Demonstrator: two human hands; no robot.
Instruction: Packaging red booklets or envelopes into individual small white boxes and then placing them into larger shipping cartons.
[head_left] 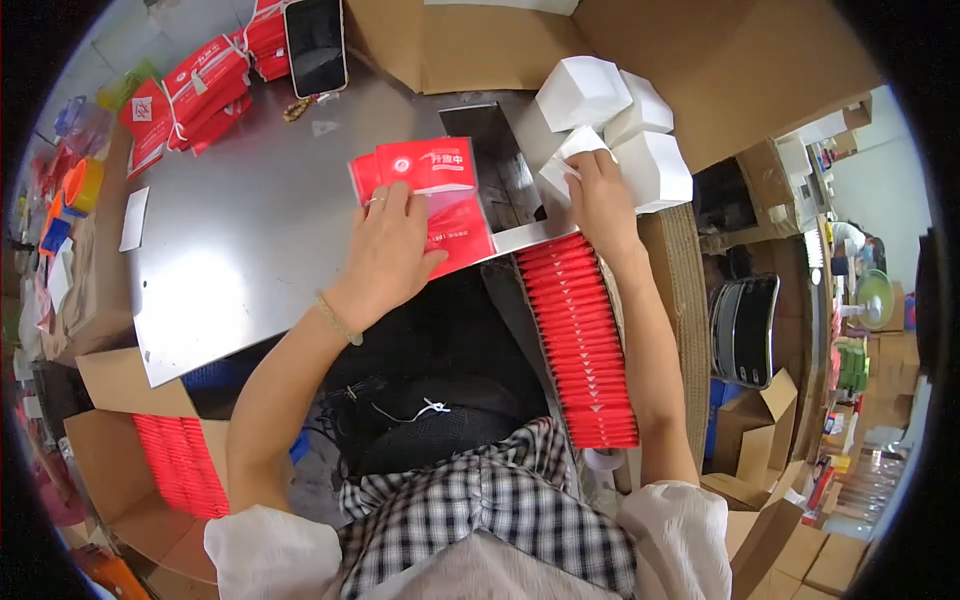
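Note:
Near the middle front of the metal table lie overlapping flat red packets with white print. My left hand rests on them, its fingers stretched over the packets and its thumb apart on the right. A pale purple patch shows between two packets beside its fingers. To the right, past a rectangular opening in the table, my right hand has its fingers closed on a folded white tissue. Several white tissue stacks stand behind and beside that hand. Its grip is partly hidden by the fingers.
A long row of red packets stands below my right forearm. Tied red bundles and a phone lie at the far left. A large cardboard box rises behind; another box with red packets sits lower left.

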